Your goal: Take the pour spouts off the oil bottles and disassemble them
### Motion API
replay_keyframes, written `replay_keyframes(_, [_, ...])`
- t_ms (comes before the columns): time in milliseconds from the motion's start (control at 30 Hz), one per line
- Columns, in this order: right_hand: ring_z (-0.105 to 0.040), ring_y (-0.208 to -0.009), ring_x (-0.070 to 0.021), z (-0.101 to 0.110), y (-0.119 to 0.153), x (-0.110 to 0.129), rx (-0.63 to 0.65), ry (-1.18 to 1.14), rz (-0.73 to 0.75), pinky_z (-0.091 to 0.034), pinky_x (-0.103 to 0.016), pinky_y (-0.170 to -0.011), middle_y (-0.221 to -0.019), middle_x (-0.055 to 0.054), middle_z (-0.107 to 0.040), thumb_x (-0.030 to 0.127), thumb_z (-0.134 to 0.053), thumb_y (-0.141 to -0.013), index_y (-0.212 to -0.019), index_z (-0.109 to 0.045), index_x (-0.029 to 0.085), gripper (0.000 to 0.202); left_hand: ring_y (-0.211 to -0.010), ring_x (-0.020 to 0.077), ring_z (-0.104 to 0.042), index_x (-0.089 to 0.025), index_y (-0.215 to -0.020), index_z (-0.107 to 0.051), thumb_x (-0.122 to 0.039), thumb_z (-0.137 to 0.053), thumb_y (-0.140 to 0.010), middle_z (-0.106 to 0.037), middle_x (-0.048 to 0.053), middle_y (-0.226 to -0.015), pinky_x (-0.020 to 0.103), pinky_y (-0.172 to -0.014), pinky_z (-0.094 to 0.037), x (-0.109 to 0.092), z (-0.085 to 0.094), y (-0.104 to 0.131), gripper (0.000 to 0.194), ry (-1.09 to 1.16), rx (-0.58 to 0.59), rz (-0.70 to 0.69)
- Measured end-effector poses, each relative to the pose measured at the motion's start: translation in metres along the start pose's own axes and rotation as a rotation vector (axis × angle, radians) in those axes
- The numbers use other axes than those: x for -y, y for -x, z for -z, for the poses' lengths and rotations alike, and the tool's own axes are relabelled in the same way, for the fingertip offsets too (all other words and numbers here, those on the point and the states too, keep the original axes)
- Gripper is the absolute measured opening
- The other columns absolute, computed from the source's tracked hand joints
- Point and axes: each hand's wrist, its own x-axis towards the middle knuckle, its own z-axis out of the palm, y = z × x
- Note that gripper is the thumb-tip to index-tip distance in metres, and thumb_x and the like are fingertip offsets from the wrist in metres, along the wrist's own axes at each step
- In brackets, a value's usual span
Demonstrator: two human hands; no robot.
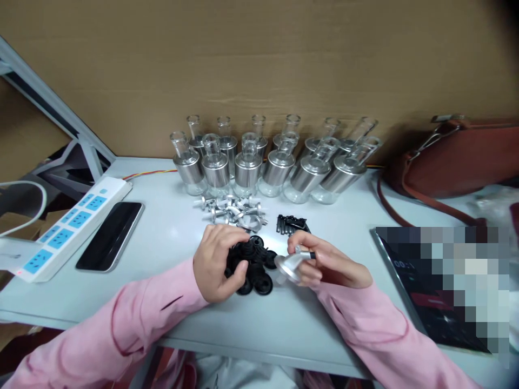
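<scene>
My right hand (324, 263) is closed round a silver pourer top (292, 266) with a small black tip, just right of a pile of black round stoppers (259, 278). Over the left side of that pile rests my left hand (223, 262), its thumb and fingers apart, touching the black pieces. Behind the pile lie several silver pourer parts (239, 210) in a heap. A small group of black tubes (288, 224) sits behind my right hand.
Two rows of glass bottles with metal bands (248, 172) stand at the back. A white power strip (73, 229) and a phone (110, 236) lie left. At right are a tablet (425, 286) and a brown bag (466, 156).
</scene>
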Motion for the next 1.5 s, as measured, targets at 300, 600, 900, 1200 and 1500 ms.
replay_keyframes(300, [-0.023,-0.042,-0.0057,0.004,-0.006,-0.004,-0.083,0.031,0.121,-0.02,-0.022,-0.044,-0.047,0.008,-0.029,0.04,-0.062,-0.074,-0.096,-0.056,0.021,0.029,-0.09,0.022,-0.05,-0.015,-0.107,-0.047,-0.01,-0.038,-0.076,-0.057,0.009,-0.1,0.036,-0.075,-0.036,0.003,0.0,0.001,0.033,-0.023,0.064,0.083])
replay_keyframes(600, [-0.024,-0.041,-0.0059,0.005,-0.008,-0.006,-0.167,0.076,0.165,-0.019,-0.023,-0.044,-0.046,0.008,-0.032,0.041,-0.058,-0.077,-0.096,-0.058,0.019,0.029,-0.084,0.0189,-0.051,-0.016,-0.107,-0.051,-0.007,-0.031,-0.081,-0.059,0.008,-0.097,0.033,-0.072,-0.034,0.007,-0.001,0.0,0.034,-0.036,0.207,0.089])
replay_keyframes(900, [-0.03,-0.043,-0.0073,0.007,-0.013,-0.011,-0.209,0.109,0.224,-0.026,-0.025,-0.045,-0.051,0.006,-0.036,0.036,-0.056,-0.079,-0.099,-0.057,0.02,0.026,-0.088,0.019,-0.05,-0.015,-0.108,-0.049,-0.011,-0.038,-0.083,-0.054,0.008,-0.096,0.035,-0.077,-0.039,0.007,-0.004,0.002,0.027,0.039,0.133,0.097])
replay_keyframes(1200, [-0.041,-0.053,-0.0112,0.011,-0.012,-0.007,-0.297,0.161,0.246,-0.035,-0.028,-0.05,-0.058,0.003,-0.039,0.032,-0.053,-0.08,-0.094,-0.06,0.017,0.022,-0.086,0.0153,-0.048,-0.016,-0.106,-0.051,-0.01,-0.043,-0.085,-0.044,0.006,-0.092,0.028,-0.076,-0.046,0.005,-0.004,0.001,0.023,0.058,0.049,0.075])
replay_keyframes(1500, [-0.045,-0.053,-0.0116,0.003,-0.013,-0.01,-0.382,0.093,0.282,-0.036,-0.028,-0.054,-0.058,0.003,-0.046,0.029,-0.058,-0.077,-0.091,-0.061,0.018,0.018,-0.086,0.015,-0.053,-0.017,-0.092,-0.05,-0.01,-0.057,-0.079,-0.051,0.006,-0.093,0.029,-0.074,-0.047,-0.004,-0.005,0.001,0.016,0.321,-0.065,0.195])
